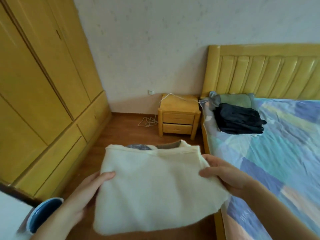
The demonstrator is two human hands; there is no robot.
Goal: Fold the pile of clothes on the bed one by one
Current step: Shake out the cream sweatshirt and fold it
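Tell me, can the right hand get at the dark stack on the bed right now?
Probably not yet: the right hand grips the cream garment together with the left hand, and the dark stack lies far up the bed near the headboard, though nothing blocks the path.

a single head-worn view is given, aimed forward and down from beside the left edge of the bed (pixel 285 135); the hands are seen close below, the headboard (pixel 263 73) and wardrobe (pixel 43 84) farther off.
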